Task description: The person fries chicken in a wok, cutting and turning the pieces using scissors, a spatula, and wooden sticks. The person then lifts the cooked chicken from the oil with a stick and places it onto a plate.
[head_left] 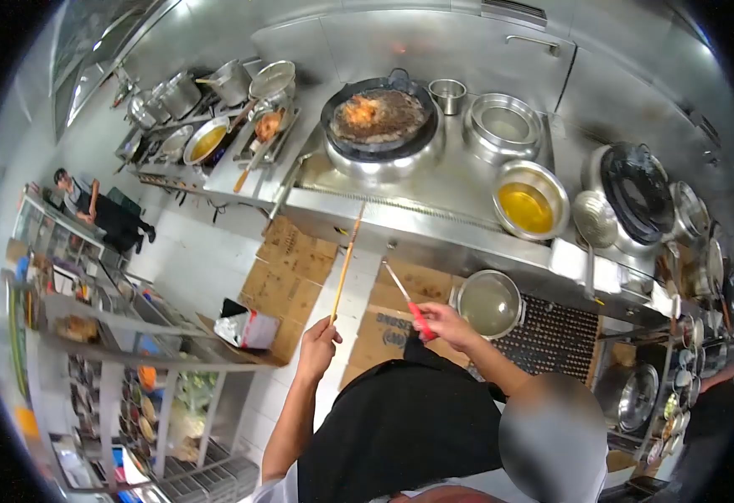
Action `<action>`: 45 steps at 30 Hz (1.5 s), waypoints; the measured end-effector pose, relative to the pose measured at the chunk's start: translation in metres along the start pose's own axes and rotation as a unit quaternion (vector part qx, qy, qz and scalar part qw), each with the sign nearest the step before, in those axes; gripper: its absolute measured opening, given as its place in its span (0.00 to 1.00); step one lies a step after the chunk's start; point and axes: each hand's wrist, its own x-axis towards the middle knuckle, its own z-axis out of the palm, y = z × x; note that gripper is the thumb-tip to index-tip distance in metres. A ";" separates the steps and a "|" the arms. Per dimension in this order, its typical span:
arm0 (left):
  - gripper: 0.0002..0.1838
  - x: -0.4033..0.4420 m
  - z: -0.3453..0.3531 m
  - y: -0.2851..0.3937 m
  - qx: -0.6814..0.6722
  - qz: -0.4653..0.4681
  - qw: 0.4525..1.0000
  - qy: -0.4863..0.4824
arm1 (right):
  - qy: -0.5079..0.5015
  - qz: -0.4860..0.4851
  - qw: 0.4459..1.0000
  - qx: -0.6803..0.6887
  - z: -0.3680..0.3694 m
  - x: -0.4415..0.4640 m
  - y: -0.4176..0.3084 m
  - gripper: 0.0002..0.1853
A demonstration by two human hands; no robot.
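My left hand [321, 339] is closed round the lower end of a long, thin wooden stick [347, 267], like a cooking chopstick. Its darker tip points up toward the stove's front edge. My right hand [446, 325] grips a red-handled tool [420, 322] with a thin metal shaft, resembling a stick lighter; its kind is not certain. That shaft slants up and left, apart from the stove. Beyond both hands, a black wok [331, 113] sits on a burner, with a dark brown mass and a bright orange patch inside.
A pot of yellow oil [549, 174] and a skimmer [591, 220] stand on the right of the stove. Below the counter is a pot of cloudy liquid [487, 305]. Flattened cardboard [295, 267] covers part of the floor. A person [103, 210] stands far left.
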 end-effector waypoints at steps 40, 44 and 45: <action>0.15 0.552 -0.116 0.231 0.341 0.242 0.906 -0.061 | 0.236 0.017 0.967 -0.094 -0.023 0.326 -0.300 0.25; 0.14 0.555 -0.109 0.237 0.371 0.250 0.892 -0.064 | 0.232 0.047 0.970 -0.052 -0.031 0.345 -0.298 0.26; 0.14 0.562 -0.105 0.239 0.382 0.250 0.886 -0.074 | 0.231 0.047 0.970 -0.053 -0.031 0.349 -0.302 0.26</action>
